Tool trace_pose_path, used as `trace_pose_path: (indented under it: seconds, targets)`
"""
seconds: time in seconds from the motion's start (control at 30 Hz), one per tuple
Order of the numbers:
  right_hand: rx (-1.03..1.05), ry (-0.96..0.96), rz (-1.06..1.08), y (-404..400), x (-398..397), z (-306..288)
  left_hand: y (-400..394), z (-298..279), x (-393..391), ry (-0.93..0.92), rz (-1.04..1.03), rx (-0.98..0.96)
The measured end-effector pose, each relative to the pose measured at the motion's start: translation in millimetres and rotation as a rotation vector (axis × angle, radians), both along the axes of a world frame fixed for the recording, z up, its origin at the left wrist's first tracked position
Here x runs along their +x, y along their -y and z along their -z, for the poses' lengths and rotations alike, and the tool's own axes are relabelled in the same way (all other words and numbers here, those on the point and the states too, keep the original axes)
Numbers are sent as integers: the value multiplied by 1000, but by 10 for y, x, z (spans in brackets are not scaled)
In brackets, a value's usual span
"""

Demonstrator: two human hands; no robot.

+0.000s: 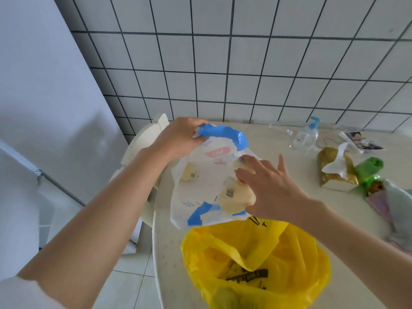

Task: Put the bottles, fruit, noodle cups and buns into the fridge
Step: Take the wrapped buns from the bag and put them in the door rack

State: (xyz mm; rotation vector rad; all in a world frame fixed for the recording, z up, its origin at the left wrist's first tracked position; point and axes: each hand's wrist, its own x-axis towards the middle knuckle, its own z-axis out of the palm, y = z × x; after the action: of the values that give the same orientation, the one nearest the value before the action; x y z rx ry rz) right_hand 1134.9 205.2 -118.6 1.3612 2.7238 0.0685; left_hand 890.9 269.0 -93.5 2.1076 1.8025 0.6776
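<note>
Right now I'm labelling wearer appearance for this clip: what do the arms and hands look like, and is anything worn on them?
Both forearms are bare. The left hand and right hand wear no gloves, and no rings, watch or bracelets show. A white short sleeve covers the left upper arm at the frame's corner. The right arm's sleeve is out of view.

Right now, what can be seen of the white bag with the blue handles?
The white bag is thin, translucent plastic with blue handles and faint pink and blue print. It is held up over the table, just beyond the yellow bag. The left hand grips one blue handle; the right hand pinches its side. Pale buns show through.
</note>
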Motion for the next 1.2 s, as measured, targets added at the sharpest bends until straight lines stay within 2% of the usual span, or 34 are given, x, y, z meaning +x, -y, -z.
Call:
trace_pose_path:
  seconds: [0.23,0.4,0.57,0.7,0.83,0.9,1.0,1.07,1.13,1.2]
  targets:
    - [73,30,-302,-234,-90,-239,4,-14,41,164,-43,-16]
    - [157,-12,-399,-340,-150,-308,-39,-7,35,254,-64,-65]
    - [-88,-226,-262,-593,-180,-355,-21,-41,-31,308,-18,-111]
    - [-191,-352,-197,-763,-168,-335,-14,-62,-116,253,-49,-140]
    - [-243,-446,-157,-838,-164,-371,70,-158,-173,274,-98,-148]
    - [-263,-495,-128,-872,-153,-426,171,-203,-178,262,-123,-84]
    - [-303,-572,-39,-915,-148,-525,420,-203,-54,264,-218,233]
    - [-328,-594,29,-944,-170,-581,628,-133,129,354,-257,407]
    - [-347,-603,61,-965,-201,-618,821,-19,326,528,-271,371]
    - [-347,-585,73,-979,-222,-638,949,114,458,624,-331,267]
